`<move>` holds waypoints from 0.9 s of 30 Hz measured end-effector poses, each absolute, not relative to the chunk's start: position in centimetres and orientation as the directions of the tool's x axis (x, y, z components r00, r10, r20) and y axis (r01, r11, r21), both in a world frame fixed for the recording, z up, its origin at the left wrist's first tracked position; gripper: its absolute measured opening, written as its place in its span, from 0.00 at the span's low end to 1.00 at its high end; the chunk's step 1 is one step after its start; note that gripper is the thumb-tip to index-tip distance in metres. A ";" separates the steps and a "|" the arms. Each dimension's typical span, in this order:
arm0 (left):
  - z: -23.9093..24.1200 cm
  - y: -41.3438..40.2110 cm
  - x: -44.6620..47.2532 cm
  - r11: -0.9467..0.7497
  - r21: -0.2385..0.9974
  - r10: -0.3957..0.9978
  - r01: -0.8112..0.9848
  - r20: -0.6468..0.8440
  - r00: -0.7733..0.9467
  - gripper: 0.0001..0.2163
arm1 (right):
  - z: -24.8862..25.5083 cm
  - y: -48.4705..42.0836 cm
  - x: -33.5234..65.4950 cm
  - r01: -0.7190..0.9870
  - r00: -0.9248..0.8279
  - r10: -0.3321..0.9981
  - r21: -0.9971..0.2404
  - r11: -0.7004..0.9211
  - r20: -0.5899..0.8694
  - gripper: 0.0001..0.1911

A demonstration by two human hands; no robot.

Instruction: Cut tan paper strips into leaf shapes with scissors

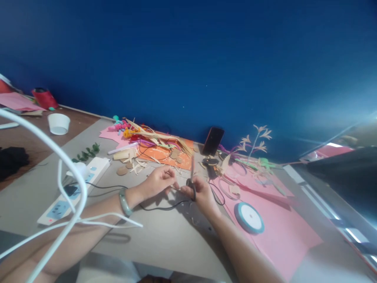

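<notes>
Over the middle of the grey table, my two hands are close together. My left hand (161,181), with a pale green bangle (125,202) on its wrist, is closed in a pinch; what sits between its fingertips is too small to name. My right hand (203,195) is closed around the dark handles of a pair of scissors (192,173), whose blades point up and away from me. Behind the hands lie pale cut strips (140,167) and round brown discs (121,170).
A white power strip (96,169) with cables stands at left, and a thick white cord (84,188) crosses the near left. Pink paper (282,239) at right bears a blue-rimmed tape roll (249,217). A phone (213,140) leans on the blue wall. A white cup (59,124) stands far left.
</notes>
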State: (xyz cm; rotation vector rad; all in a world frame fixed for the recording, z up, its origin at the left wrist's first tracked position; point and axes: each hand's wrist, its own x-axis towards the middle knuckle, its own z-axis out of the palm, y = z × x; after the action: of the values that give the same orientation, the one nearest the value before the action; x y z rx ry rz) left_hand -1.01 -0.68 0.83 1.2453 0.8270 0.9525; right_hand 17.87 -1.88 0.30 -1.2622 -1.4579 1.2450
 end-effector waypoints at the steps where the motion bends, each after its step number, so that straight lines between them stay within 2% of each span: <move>1: 0.6 -0.7 -0.9 0.076 0.991 0.907 -0.114 -0.021 0.420 0.09 | 0.5 -1.9 18.0 0.168 -0.149 0.989 -0.985 0.025 0.000 0.22; 10: -0.4 -0.2 -0.7 -0.027 1.000 0.893 0.015 0.018 0.450 0.07 | 0.6 -2.4 17.9 0.220 -0.143 0.985 -0.967 0.127 0.097 0.17; 16: -0.2 -0.2 -1.0 -0.066 0.997 0.874 0.042 0.037 0.484 0.05 | 0.8 -2.3 17.8 0.200 -0.151 0.985 -0.973 0.113 0.084 0.18; 20: 0.2 -0.3 -1.0 -0.035 0.999 0.879 0.022 0.020 0.477 0.05 | 1.2 -2.6 17.4 0.217 -0.149 0.985 -0.970 0.112 0.081 0.18; 27: 0.8 -0.5 -1.2 0.066 0.997 0.889 -0.037 -0.042 0.455 0.08 | 1.1 -3.1 17.0 0.150 -0.155 0.986 -0.985 0.087 0.063 0.19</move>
State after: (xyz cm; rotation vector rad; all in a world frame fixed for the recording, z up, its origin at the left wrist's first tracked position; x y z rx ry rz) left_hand -1.17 -0.52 0.81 1.3197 0.8477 0.8428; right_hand 16.96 -3.13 1.05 -1.1909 -1.4716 1.1835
